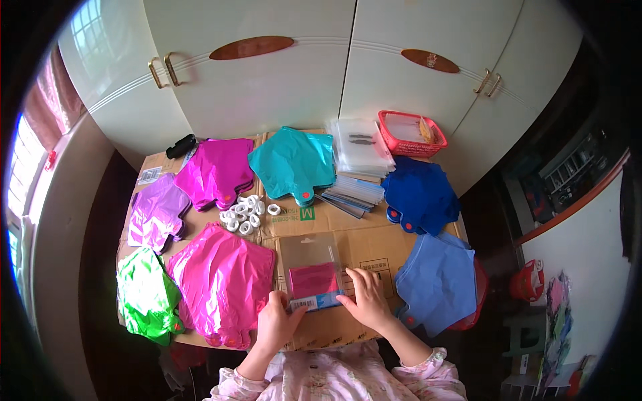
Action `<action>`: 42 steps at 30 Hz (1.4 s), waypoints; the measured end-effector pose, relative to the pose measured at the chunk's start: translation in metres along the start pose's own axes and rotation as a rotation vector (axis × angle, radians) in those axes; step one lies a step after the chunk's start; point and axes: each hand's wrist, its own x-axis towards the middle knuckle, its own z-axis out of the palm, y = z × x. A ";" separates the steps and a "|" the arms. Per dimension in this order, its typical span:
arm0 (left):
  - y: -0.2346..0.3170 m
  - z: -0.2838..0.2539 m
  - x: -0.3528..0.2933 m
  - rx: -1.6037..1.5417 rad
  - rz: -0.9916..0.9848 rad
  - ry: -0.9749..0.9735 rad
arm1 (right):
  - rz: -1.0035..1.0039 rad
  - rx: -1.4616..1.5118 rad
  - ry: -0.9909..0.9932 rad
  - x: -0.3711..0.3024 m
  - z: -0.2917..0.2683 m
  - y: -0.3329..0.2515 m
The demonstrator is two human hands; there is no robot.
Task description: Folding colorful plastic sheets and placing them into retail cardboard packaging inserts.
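In front of me lies a clear plastic packet (307,250) with a hanging hole at its far end. Inside it sits a folded pink foil sheet (314,279), and a blue-and-white card strip (328,299) runs along the near end. My left hand (273,323) is closed on the packet's near left corner, thumb by the strip. At the right edge, my right hand (369,299) has its fingers apart, with the thumb touching the near right corner. To the left of the packet is a pile of pink foil balloons (224,277), flat and uninflated.
More flat foil piles ring the cardboard-covered table (281,227): green (147,294), lilac (157,210), magenta (217,172), teal (292,160), dark blue (422,194), light blue (438,277). White rings (242,214), plastic sleeves (361,147), card strips (351,194) and a red basket (408,147) lie farther back.
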 end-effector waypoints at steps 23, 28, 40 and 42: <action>0.023 0.011 -0.004 -0.902 -0.153 -0.381 | 1.079 0.277 0.976 -0.243 -0.208 0.205; 0.020 0.005 -0.015 -0.942 -0.245 -0.439 | 1.448 0.457 0.798 -0.300 -0.116 0.291; -0.020 -0.059 -0.082 -0.214 -0.158 -0.765 | 1.054 -0.173 0.873 -0.287 -0.091 0.292; -0.060 -0.065 -0.108 -0.367 -0.061 -0.652 | 0.862 0.130 1.075 -0.235 -0.130 0.222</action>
